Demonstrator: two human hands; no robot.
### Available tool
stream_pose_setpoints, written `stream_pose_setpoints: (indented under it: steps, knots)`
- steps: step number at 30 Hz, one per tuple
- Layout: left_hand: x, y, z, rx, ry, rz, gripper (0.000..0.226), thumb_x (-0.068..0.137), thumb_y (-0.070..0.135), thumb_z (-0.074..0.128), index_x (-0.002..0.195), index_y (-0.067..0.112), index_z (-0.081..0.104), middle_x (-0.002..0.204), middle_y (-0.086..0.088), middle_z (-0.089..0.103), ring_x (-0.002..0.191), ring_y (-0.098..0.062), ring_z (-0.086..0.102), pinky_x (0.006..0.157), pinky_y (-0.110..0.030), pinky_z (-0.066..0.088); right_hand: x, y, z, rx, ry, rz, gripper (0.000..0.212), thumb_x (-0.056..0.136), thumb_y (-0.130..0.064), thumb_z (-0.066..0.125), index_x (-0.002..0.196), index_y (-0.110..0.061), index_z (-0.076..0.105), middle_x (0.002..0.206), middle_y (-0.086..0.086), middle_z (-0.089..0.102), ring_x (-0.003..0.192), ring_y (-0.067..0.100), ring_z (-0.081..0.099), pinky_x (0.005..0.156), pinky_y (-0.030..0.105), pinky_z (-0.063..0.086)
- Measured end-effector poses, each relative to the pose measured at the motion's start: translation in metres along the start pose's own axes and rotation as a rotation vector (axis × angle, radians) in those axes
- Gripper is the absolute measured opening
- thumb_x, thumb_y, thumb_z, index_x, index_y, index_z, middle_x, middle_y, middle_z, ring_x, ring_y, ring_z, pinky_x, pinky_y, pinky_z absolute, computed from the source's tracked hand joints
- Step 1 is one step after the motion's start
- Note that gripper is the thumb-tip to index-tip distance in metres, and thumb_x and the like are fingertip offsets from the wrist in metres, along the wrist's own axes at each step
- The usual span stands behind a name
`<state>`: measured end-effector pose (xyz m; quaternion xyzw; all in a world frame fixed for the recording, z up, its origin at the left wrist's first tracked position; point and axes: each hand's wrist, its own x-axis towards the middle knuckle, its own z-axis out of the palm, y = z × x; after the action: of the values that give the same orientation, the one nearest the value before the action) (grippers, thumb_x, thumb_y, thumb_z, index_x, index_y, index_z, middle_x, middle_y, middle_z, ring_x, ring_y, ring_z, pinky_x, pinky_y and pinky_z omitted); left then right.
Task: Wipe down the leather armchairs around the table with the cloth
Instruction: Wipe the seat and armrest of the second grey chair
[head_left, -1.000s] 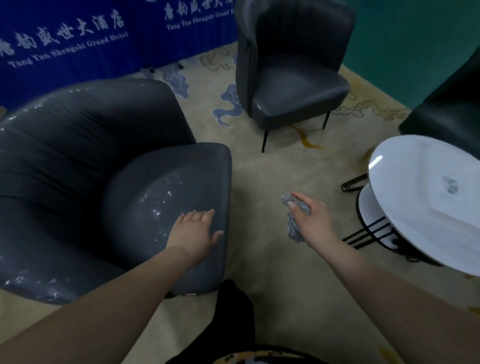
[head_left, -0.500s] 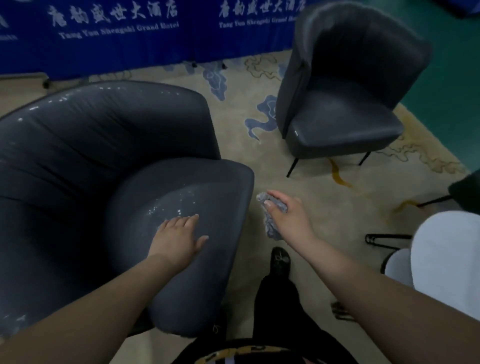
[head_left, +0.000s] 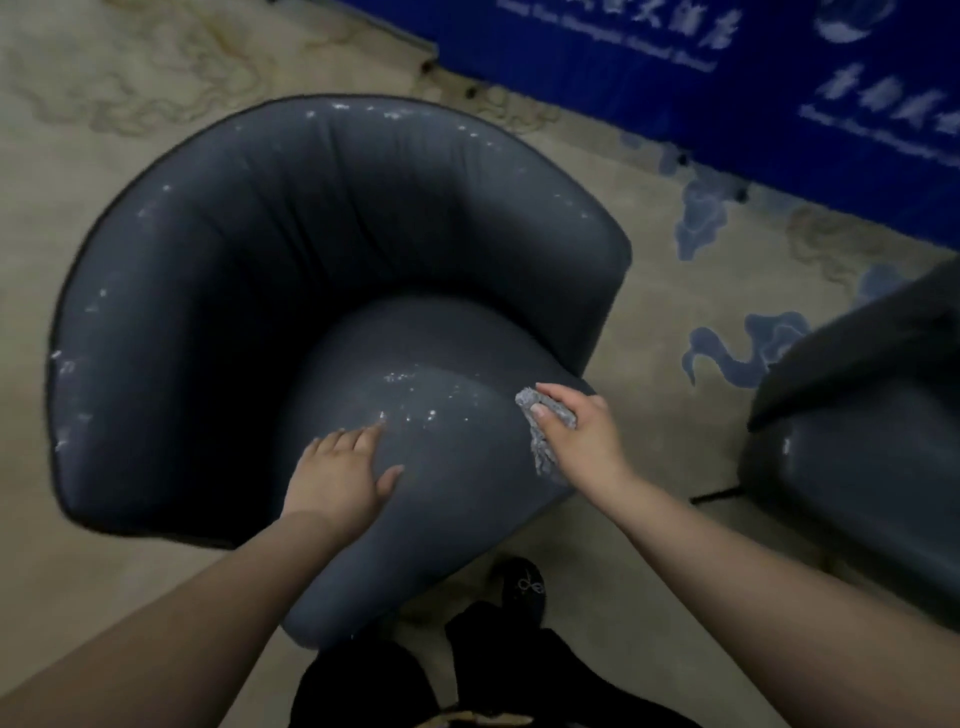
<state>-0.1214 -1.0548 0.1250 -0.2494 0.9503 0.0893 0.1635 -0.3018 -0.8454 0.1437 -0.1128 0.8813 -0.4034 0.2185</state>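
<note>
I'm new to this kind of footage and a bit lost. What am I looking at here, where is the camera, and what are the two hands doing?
There is no machine here: a person wears a wide-angle camera on the head, looking down at their own arms. The left hand rests flat, fingers straight, on the seat of a dark grey leather armchair with pale flecks. The right hand grips a crumpled grey cloth at the seat's right edge. A second dark armchair shows at the right, on patterned carpet, with a blue banner behind.
</note>
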Motion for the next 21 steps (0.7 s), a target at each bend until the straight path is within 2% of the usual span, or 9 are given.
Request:
stream_pose_setpoints:
  steps: [2,5,8,12,17,21]
  knots:
    - [-0.009,0.004,0.006,-0.033,0.02,-0.088,0.066,0.092,0.06,0.035,0.146,0.022,0.032,0.142,0.0,0.048,0.133,-0.021,0.039,0.111,-0.038,0.027,0.017,-0.003,0.002,-0.018,-0.071,-0.026,0.028,0.088,-0.036,0.061,0.115,-0.037,0.063,0.107,-0.005,0.046,0.079,-0.014,0.047,0.068,-0.008,0.027]
    - [-0.021,0.002,0.018,-0.076,0.009,-0.208,0.067,0.092,0.059,0.036,0.147,0.02,0.032,0.144,-0.002,0.047,0.134,-0.023,0.038,0.112,-0.039,0.027,0.034,-0.002,0.013,-0.039,-0.177,-0.07,0.03,0.089,-0.037,0.059,0.118,-0.034,0.062,0.113,-0.003,0.048,0.084,-0.007,0.05,0.078,0.004,0.033]
    - [-0.033,-0.003,0.039,-0.129,0.006,-0.299,0.068,0.092,0.06,0.036,0.147,0.019,0.031,0.144,-0.004,0.046,0.135,-0.024,0.037,0.112,-0.039,0.027,0.042,0.004,0.03,-0.052,-0.248,-0.089,0.03,0.09,-0.036,0.058,0.12,-0.032,0.062,0.114,-0.002,0.048,0.092,0.001,0.054,0.078,0.007,0.036]
    - [-0.035,-0.011,0.081,-0.187,-0.024,-0.374,0.069,0.092,0.059,0.037,0.148,0.018,0.03,0.146,-0.005,0.044,0.137,-0.025,0.035,0.113,-0.039,0.025,0.05,0.026,0.06,-0.083,-0.281,-0.1,0.029,0.09,-0.035,0.058,0.119,-0.035,0.061,0.112,-0.004,0.046,0.086,-0.009,0.049,0.072,0.001,0.03]
    - [-0.013,-0.04,0.144,-0.202,-0.01,-0.41,0.07,0.092,0.058,0.039,0.148,0.018,0.029,0.148,-0.006,0.041,0.137,-0.026,0.034,0.113,-0.04,0.025,0.067,0.067,0.129,-0.111,-0.347,-0.128,0.029,0.091,-0.034,0.059,0.119,-0.037,0.06,0.109,-0.006,0.042,0.084,-0.011,0.047,0.065,-0.01,0.029]
    - [0.005,-0.071,0.199,-0.197,0.033,-0.447,0.073,0.09,0.058,0.045,0.148,0.018,0.029,0.153,-0.006,0.034,0.14,-0.025,0.03,0.114,-0.042,0.025,0.076,0.096,0.204,-0.11,-0.375,-0.234,0.033,0.091,-0.029,0.06,0.123,-0.033,0.058,0.105,-0.008,0.041,0.085,-0.014,0.048,0.07,-0.011,0.026]
